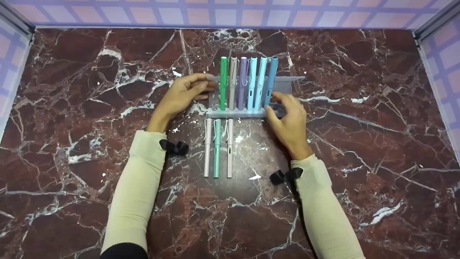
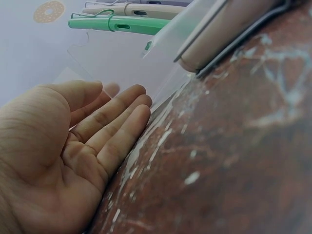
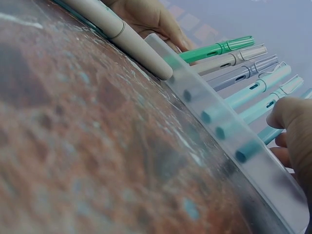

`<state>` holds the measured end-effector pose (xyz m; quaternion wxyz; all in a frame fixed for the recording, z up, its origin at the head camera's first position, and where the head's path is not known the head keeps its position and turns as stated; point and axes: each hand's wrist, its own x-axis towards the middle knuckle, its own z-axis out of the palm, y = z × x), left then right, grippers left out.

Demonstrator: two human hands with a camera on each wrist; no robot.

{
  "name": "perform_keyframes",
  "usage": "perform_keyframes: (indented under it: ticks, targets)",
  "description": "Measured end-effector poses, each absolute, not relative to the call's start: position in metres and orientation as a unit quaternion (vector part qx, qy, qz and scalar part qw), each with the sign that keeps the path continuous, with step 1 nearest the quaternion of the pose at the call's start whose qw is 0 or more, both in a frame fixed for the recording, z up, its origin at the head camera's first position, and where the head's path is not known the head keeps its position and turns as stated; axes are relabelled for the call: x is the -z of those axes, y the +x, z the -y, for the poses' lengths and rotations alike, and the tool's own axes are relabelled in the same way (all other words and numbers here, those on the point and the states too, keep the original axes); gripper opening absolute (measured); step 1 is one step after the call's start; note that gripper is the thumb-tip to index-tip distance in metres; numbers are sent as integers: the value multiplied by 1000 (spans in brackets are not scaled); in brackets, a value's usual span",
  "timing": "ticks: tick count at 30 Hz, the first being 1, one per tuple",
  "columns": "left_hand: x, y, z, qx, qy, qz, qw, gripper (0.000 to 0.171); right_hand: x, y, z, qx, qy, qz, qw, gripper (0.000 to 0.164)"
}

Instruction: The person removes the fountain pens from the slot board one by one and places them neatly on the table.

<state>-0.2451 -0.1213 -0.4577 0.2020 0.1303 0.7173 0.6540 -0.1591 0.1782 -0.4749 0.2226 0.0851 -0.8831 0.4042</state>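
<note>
A frosted clear pen stand (image 1: 284, 88) holds a row of upright pens: a green pen (image 1: 223, 82), a grey-brown pen (image 1: 233, 82), a purple pen (image 1: 243, 84), two light blue pens (image 1: 251, 84) and a darker blue pen (image 1: 271, 81) at the right end. My right hand (image 1: 290, 120) pinches the lower part of the darker blue pen between thumb and fingers; in the right wrist view the hand (image 3: 298, 126) partly hides it. At the stand's left edge my left hand (image 1: 183, 93) has its fingers extended, touching the clear sheet (image 2: 117, 63).
In front of the stand lie a pale pink pen (image 1: 207, 147), a mint green pen (image 1: 217, 147) and another pale pen (image 1: 230, 147), side by side. The marble-patterned table (image 1: 359, 144) meets checkered walls (image 1: 230, 14) at the back and sides.
</note>
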Motion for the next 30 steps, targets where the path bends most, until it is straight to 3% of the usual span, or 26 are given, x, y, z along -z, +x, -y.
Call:
perform_keyframes:
  ticks: [30]
  targets:
    - [457, -249, 120, -655, 133, -716, 201, 32, 476, -160, -178, -393, 70, 895, 198, 32]
